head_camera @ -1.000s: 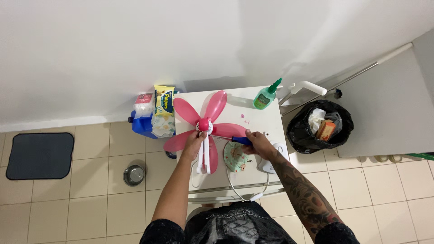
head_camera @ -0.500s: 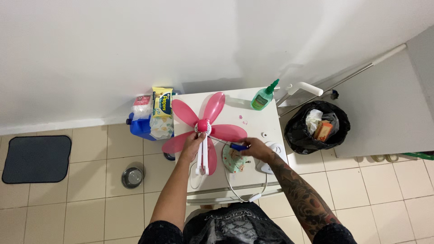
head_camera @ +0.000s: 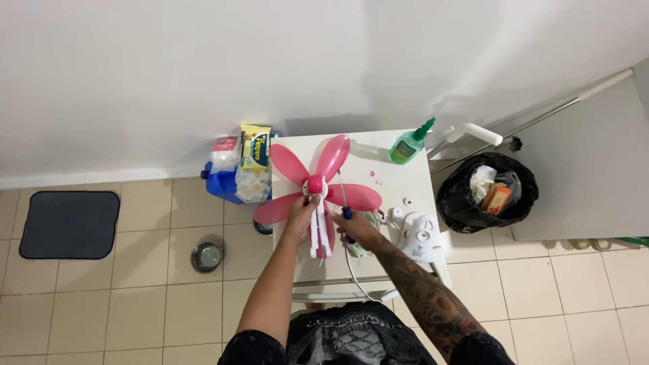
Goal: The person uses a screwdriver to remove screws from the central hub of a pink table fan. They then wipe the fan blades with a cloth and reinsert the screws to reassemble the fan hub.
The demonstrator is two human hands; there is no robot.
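Pink 4-bladed plastic fan rotor (head_camera: 316, 179) lies flat on the white tabletop (head_camera: 399, 186). Left hand (head_camera: 301, 209) clasps its hub from below. Right hand (head_camera: 355, 226), grip closed on blue-handled screwdriver (head_camera: 343, 199), shaft angled up toward the hub, just right of it.

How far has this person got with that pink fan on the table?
The fan looks already taken apart: its white housing lies detached on the white table, with small loose parts nearby. In hand: the left hand steadies the pink fan blades while the right hand points a blue-handled screwdriver at the hub. Blades and housing remain separate.
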